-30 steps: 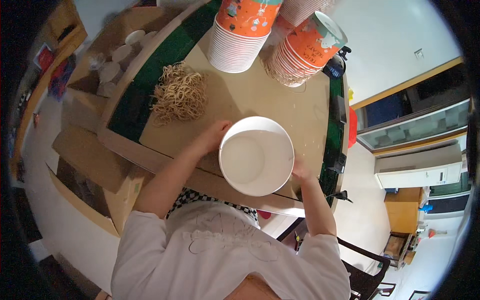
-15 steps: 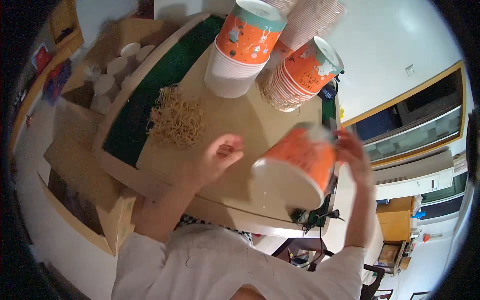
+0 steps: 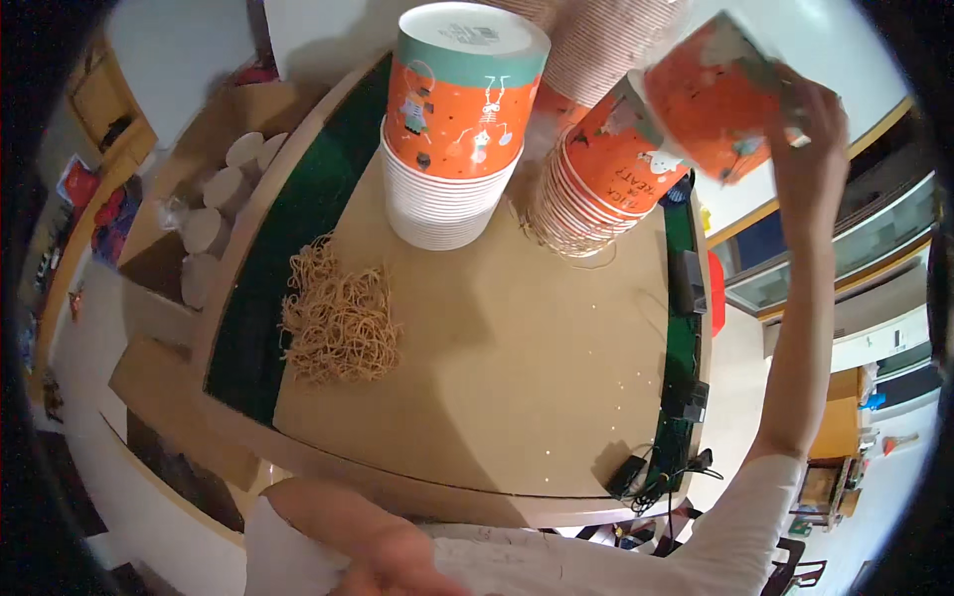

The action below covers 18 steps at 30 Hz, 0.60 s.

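My right hand (image 3: 810, 124) is raised at the upper right, its fingers closed on the edge of an orange paper bucket (image 3: 711, 104) with a green band. That bucket is tilted and blurred, close beside the top of a leaning stack of matching buckets (image 3: 616, 159). Tan cords lie around the foot of that stack. My left hand (image 3: 397, 564) is low in front of my body, smeared and partly cut off by the lower edge, so its fingers cannot be made out. Nearest to it on the table is a loose heap of tan paper cords (image 3: 343, 316).
Another upside-down bucket stack (image 3: 452, 129) stands at the table's far side, with taller nested stacks (image 3: 606, 45) behind. Left of the table (image 3: 537, 368), a cardboard box (image 3: 224, 114) holds white cups. Black adapters and cables (image 3: 646, 479) lie along the right edge.
My right hand has carried the bucket up and away to the leaning stack. My left hand has drawn back from over the table toward my body. The view has shifted.
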### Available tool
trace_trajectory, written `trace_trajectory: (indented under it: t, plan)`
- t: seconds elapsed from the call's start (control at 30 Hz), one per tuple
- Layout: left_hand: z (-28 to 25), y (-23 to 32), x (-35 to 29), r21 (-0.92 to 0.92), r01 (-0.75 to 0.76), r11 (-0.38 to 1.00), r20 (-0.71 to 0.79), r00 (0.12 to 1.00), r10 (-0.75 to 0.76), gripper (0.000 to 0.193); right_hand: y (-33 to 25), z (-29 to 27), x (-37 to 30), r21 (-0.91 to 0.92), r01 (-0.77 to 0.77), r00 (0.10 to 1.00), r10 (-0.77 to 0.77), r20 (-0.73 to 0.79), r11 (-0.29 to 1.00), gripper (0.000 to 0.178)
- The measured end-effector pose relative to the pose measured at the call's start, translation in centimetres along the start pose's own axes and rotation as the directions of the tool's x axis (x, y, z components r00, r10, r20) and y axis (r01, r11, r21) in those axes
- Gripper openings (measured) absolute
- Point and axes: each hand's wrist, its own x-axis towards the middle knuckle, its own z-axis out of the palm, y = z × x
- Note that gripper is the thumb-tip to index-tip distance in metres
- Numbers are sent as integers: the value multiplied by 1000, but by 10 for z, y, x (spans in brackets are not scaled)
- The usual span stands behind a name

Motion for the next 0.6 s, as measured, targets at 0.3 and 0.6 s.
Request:
trace_trajectory:
  t: [0.3,0.6]
  plan:
    - [-31,-24,-34,172,433,885,259,847,-465,28,-37,77,-31,316,-230,932,115,344,920,20]
    - [-49,-44,-68,352,471,809,411,699,-585,47,-56,102,-65,266,-207,947,123,298,941,17]
